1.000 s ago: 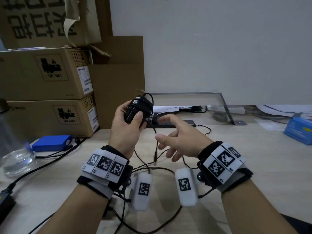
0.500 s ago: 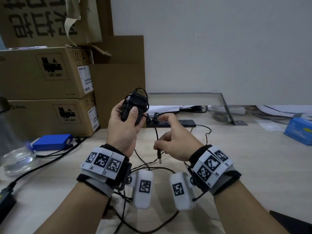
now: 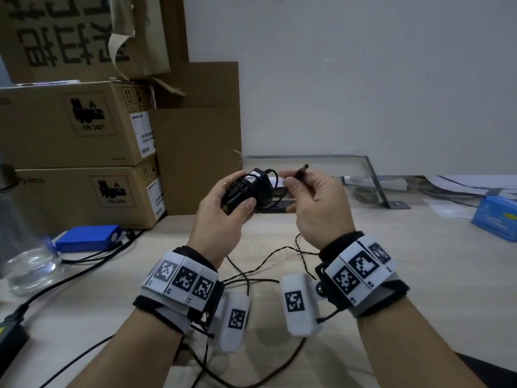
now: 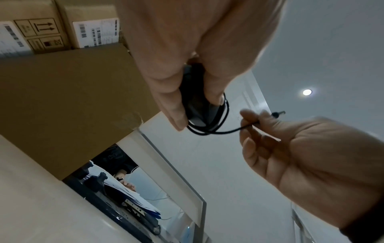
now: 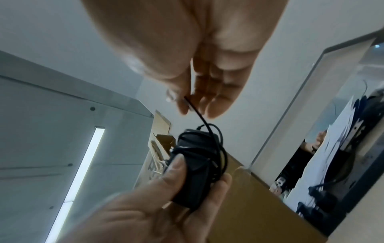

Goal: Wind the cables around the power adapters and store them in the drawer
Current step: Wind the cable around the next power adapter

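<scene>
My left hand [image 3: 223, 208] grips a black power adapter [image 3: 249, 189] above the desk, with its thin black cable [image 4: 209, 129] looped around the body several times. In the right wrist view the same adapter [image 5: 193, 162] sits between thumb and fingers. My right hand [image 3: 313, 197] pinches the cable's free end just right of the adapter, and the barrel plug [image 3: 303, 168] sticks up past the fingertips. The plug [image 4: 277, 113] also shows in the left wrist view. No drawer is in view.
Stacked cardboard boxes [image 3: 78, 152] stand at the left. A blue box [image 3: 86, 238] and a glass vessel [image 3: 30, 270] sit at the left desk edge. Loose black wires [image 3: 265, 261] lie on the desk [image 3: 419, 261] below my wrists. A blue packet [image 3: 498, 219] lies at the right.
My right hand has risen from below the adapter to beside it, carrying the cable end up so the plug points upward. The slack hanging under the adapter is gone.
</scene>
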